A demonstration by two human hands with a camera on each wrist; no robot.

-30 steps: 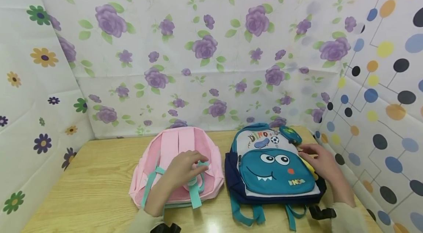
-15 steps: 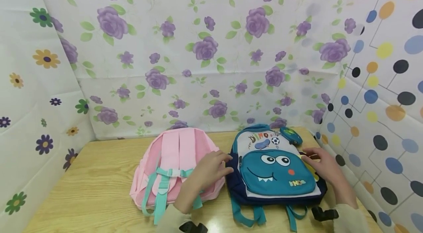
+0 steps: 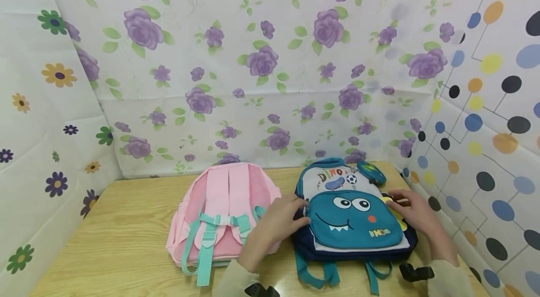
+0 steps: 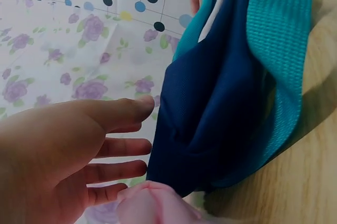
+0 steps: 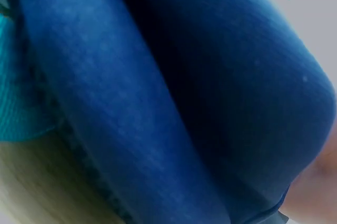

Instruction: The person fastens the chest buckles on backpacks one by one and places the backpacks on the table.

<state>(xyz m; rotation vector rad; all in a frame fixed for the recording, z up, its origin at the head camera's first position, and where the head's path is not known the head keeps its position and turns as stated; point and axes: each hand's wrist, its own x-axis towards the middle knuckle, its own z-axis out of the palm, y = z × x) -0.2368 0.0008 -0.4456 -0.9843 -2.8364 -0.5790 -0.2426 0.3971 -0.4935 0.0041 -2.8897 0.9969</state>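
A child's backpack (image 3: 354,217) with a teal dinosaur-face pocket, white upper panel and navy sides lies front up on the table. My left hand (image 3: 280,219) is at its left side, fingers extended and parted. In the left wrist view this hand (image 4: 79,145) has thumb and fingertips right at the navy side (image 4: 200,97). My right hand (image 3: 415,212) is at the opposite side, its fingers loosely bent by a yellow patch (image 3: 398,217). The right wrist view is filled by navy fabric (image 5: 131,103), with a blurred bit of hand at the edge.
A pink backpack (image 3: 217,184) with mint straps lies straps up to the left, partly behind my left forearm. A small teal pouch (image 3: 371,172) hangs at the dinosaur backpack's top right. Teal straps (image 3: 314,276) trail toward the table's (image 3: 105,241) front. Patterned sheets (image 3: 261,100) surround the table.
My left hand has moved right, from over the pink backpack to the dinosaur backpack's left side. The right hand has stayed almost in place at the other side.
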